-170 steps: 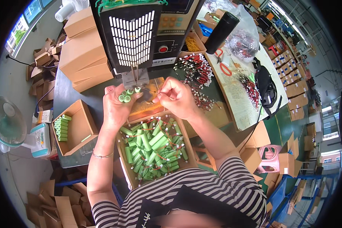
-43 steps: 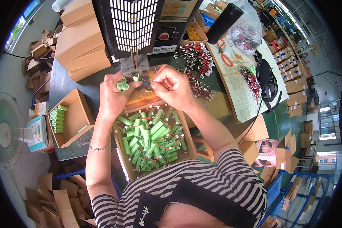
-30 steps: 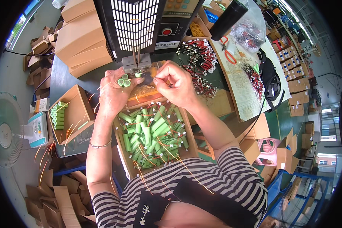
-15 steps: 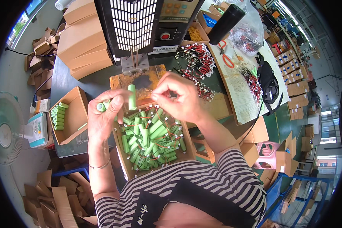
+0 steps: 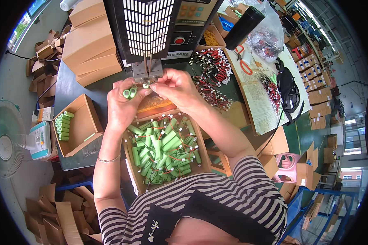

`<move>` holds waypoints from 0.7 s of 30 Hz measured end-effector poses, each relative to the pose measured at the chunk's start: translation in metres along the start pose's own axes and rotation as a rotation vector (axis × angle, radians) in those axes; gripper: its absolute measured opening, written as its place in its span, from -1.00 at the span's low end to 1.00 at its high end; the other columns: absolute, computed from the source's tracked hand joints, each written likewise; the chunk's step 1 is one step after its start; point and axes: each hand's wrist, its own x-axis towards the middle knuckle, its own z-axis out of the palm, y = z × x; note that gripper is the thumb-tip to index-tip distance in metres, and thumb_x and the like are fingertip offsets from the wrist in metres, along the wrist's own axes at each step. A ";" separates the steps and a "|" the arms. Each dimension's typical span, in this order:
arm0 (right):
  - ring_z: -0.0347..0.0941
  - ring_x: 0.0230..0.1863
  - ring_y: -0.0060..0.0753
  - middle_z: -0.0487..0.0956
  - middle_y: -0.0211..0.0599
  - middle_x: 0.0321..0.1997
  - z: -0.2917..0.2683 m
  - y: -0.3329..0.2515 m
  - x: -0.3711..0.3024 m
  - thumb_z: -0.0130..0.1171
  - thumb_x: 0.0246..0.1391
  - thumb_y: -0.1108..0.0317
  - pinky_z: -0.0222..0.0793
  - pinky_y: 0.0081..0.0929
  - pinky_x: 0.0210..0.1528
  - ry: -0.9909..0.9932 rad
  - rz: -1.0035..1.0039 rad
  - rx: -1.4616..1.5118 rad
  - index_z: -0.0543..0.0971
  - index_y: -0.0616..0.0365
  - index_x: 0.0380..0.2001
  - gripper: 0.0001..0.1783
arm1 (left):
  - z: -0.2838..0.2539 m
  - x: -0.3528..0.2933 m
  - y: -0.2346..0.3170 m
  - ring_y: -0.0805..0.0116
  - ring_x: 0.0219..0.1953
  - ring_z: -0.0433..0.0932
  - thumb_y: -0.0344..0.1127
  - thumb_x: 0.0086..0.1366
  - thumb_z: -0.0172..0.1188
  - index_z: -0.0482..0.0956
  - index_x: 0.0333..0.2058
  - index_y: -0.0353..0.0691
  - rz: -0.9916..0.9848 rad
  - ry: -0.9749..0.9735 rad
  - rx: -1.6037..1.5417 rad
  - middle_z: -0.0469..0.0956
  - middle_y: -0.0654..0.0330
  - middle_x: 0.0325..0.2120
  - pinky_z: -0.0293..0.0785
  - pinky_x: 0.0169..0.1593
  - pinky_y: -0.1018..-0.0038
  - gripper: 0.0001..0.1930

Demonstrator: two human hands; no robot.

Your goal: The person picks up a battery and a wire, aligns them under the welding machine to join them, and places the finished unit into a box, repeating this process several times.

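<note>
At the spot welder (image 5: 149, 32), both my hands meet below its two thin metal electrodes (image 5: 148, 63). My left hand (image 5: 124, 108) is closed round several green battery cells (image 5: 129, 93), their ends pointing toward me. One more cell (image 5: 146, 85) sits end-on right under the electrodes, between my fingertips. My right hand (image 5: 178, 92) pinches close beside that cell; whatever its fingertips hold is too small to make out. Below my wrists, a cardboard box (image 5: 133, 173) holds many green cells with thin red and black wires and white connectors.
To the left, an open cardboard box (image 5: 88, 118) has a stack of plain green cells. Bundles of red and black wires (image 5: 214, 65) lie right of the welder. A black cylinder (image 5: 244, 26), orange-handled scissors (image 5: 245, 67) and a black bag (image 5: 289, 92) are farther right. A fan (image 5: 5, 141) stands left.
Both hands have moved away from me, up to the welder's electrodes. The upright cell, earlier held over the box, is now end-on under the electrodes.
</note>
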 end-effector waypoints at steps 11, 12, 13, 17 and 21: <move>0.29 -0.56 -0.76 0.47 -0.45 -0.60 0.003 -0.001 0.004 0.22 -0.19 0.53 0.21 -0.72 -0.55 0.115 0.025 -0.025 0.50 0.29 -0.61 -0.91 | 0.003 0.005 0.000 0.24 -0.33 0.44 -0.36 -0.06 0.38 0.60 -0.31 -0.16 0.031 -0.002 0.027 0.59 0.17 -0.41 0.39 -0.16 0.39 -0.72; 0.28 -0.57 -0.76 0.47 -0.45 -0.60 0.004 -0.001 0.003 0.21 -0.19 0.54 0.21 -0.72 -0.56 0.134 0.030 -0.017 0.49 0.29 -0.62 -0.91 | 0.003 0.005 -0.001 0.24 -0.33 0.44 -0.36 -0.06 0.38 0.60 -0.31 -0.16 0.029 -0.002 0.028 0.59 0.17 -0.41 0.39 -0.16 0.39 -0.72; 0.28 -0.57 -0.76 0.47 -0.45 -0.60 0.004 -0.001 0.003 0.21 -0.19 0.54 0.21 -0.72 -0.56 0.134 0.032 -0.016 0.49 0.29 -0.62 -0.91 | 0.003 0.005 -0.001 0.24 -0.33 0.44 -0.36 -0.07 0.38 0.60 -0.31 -0.15 0.036 0.003 0.029 0.58 0.17 -0.41 0.39 -0.16 0.39 -0.72; 0.29 -0.57 -0.76 0.47 -0.45 -0.61 0.001 0.004 0.003 0.20 -0.19 0.54 0.22 -0.72 -0.56 0.129 0.027 -0.054 0.48 0.28 -0.64 -0.90 | 0.003 0.003 -0.003 0.24 -0.33 0.44 -0.36 -0.06 0.38 0.60 -0.31 -0.15 0.019 -0.003 0.012 0.58 0.17 -0.42 0.39 -0.17 0.39 -0.72; 0.30 -0.57 -0.77 0.47 -0.45 -0.63 0.004 0.003 0.003 0.20 -0.17 0.52 0.22 -0.74 -0.56 0.151 -0.024 -0.058 0.47 0.28 -0.64 -0.89 | 0.003 0.005 -0.001 0.25 -0.33 0.44 -0.35 -0.06 0.38 0.60 -0.31 -0.16 0.033 -0.003 0.035 0.58 0.18 -0.42 0.39 -0.17 0.39 -0.73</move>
